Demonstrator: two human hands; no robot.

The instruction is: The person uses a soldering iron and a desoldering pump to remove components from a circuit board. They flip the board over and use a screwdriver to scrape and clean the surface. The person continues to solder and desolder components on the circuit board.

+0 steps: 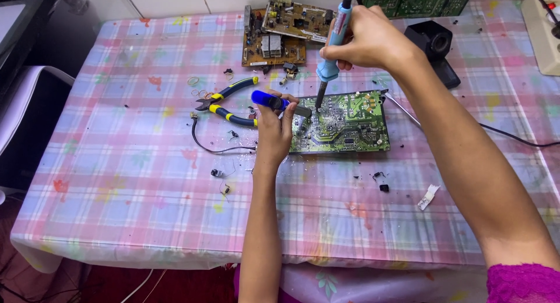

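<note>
A green circuit board lies solder side up in the middle of the table. My right hand grips a light blue soldering iron, held nearly upright with its tip touching the board's left part. My left hand holds a blue-handled desoldering pump against the board's left edge, close to the iron's tip.
Blue and yellow pliers lie left of the board, a loose black wire beside them. Brown circuit boards sit at the back. A black stand, a white power strip and scattered small parts are on the checked tablecloth.
</note>
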